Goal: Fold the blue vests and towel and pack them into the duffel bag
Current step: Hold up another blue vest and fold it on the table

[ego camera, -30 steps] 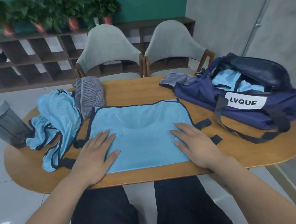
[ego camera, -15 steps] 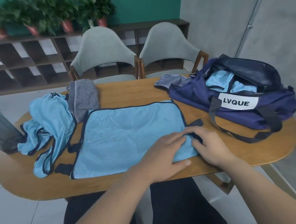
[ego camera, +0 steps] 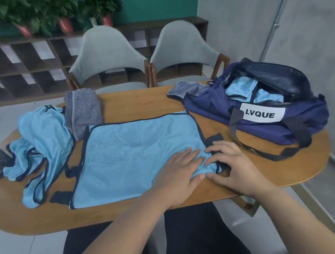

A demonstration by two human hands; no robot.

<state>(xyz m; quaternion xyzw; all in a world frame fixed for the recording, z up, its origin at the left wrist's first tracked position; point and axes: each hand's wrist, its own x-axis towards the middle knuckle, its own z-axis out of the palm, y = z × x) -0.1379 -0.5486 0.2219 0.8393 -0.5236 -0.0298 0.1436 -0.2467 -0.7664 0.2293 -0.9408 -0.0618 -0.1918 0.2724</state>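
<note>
Two hands (ego camera: 178,175) (ego camera: 235,167), two chairs (ego camera: 106,51) (ego camera: 178,44), one towel (ego camera: 83,113), one duffel bag (ego camera: 211,108), one flat vest (ego camera: 134,153).

oval wooden table (ego camera: 137,103) — behind it a grey chair (ego camera: 105,49), a second chair (ego camera: 180,44) alongside, dark shelving (ego camera: 20,77) under potted plants (ego camera: 36,15).

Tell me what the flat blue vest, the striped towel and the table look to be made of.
Flat blue vest: thin synthetic mesh, probably polyester; fine grid weave, faint sheen, navy binding along its edges.
Striped towel: soft grey woven cloth, matte, perhaps cotton or microfibre; the weave is too small to tell.
Table: wood or wood veneer, with visible grain and a satin finish.
</note>
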